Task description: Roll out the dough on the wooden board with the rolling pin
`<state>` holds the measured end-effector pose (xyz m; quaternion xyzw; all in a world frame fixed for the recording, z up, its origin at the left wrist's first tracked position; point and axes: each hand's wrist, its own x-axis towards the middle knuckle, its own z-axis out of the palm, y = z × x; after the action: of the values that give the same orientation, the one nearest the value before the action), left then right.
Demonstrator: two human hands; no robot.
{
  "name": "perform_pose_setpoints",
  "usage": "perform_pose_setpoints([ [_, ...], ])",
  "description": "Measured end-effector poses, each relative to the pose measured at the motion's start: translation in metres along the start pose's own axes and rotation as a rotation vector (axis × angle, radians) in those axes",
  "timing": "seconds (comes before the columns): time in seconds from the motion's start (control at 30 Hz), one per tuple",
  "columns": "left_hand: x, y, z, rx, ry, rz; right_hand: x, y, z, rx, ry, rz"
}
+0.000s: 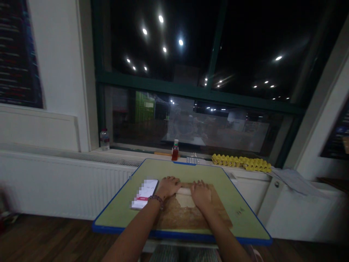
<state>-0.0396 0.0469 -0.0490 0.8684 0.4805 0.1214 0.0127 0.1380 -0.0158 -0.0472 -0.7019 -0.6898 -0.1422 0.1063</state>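
Flat, pale, uneven-edged dough [185, 201] shows just nearer than a whitish cylindrical rod [184, 191]; left hand [169, 186] and right hand [201, 193] spread over its ends.

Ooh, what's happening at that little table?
A person's left hand and right hand rest over the two ends of what looks like a pale rolling pin. On its near side, a flat sheet of dough lies on a wooden board. The board is on a green table with a blue edge, and a lit phone lies left of the left hand.
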Motion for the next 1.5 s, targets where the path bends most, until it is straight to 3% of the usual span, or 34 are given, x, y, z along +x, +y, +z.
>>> perform_pose_setpoints([
  [0.37, -0.018, 0.006, -0.017, -0.054, -0.050, 0.010, -0.055, -0.031, 0.006, 0.029, 0.110, 0.111],
  [0.6, -0.032, 0.001, -0.013, -0.098, -0.033, 0.018, -0.079, -0.053, 0.024, 0.210, 0.124, 0.114],
  [0.87, -0.039, 0.001, -0.015, -0.099, -0.049, 0.030, -0.105, -0.078, 0.034, 0.274, 0.277, 0.061],
  [1.0, -0.029, 0.004, -0.012, -0.087, -0.046, 0.033, -0.097, -0.075, 0.027, 0.195, 0.200, 0.074],
  [1.2, -0.005, 0.019, -0.005, 0.012, 0.002, -0.039, -0.065, -0.036, 0.007, 0.070, -0.021, 0.087],
  [1.33, 0.004, 0.025, -0.002, 0.043, 0.047, -0.048, -0.052, -0.017, -0.002, 0.065, -0.040, 0.019],
  [1.5, 0.004, 0.026, 0.000, 0.067, 0.050, -0.063, -0.042, -0.013, -0.009, 0.072, -0.060, 0.031],
])
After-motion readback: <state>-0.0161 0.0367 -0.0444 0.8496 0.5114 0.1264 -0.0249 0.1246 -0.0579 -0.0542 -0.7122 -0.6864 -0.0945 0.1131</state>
